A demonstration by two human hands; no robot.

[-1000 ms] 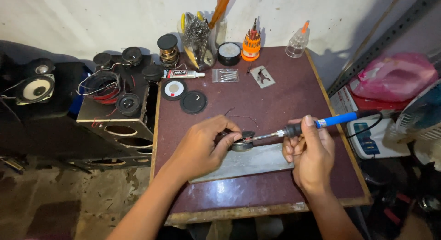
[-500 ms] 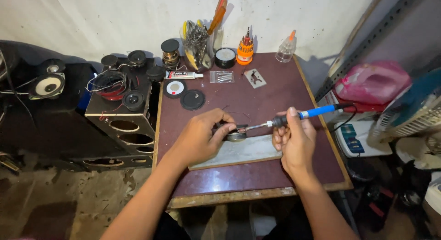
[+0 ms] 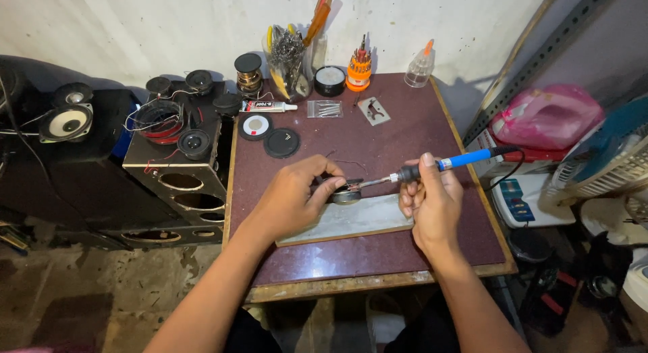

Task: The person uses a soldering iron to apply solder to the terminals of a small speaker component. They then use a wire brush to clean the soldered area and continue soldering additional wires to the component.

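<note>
The work is mid-solder, by the look of it. The left hand [image 3: 293, 198] has its grip closed around a small round speaker [image 3: 346, 193], steadying it on the near edge of a pale board [image 3: 351, 221] that lies on the bench [image 3: 405, 130]. The right hand [image 3: 432, 204] grips a blue-handled iron [image 3: 432, 167] like a pen, its tip touching the speaker's rim just beside the left fingers. Thin wires [image 3: 337, 157] trail from the speaker toward the back of the bench. Whether the joint has taken is too small to tell, so I judge the soldering under way, not finished. Left, as far as shown: lifting the iron off and parting the hands. Two dark discs [image 3: 270, 133] and a glue tube [image 3: 268, 106] lie untouched farther back.
</note>
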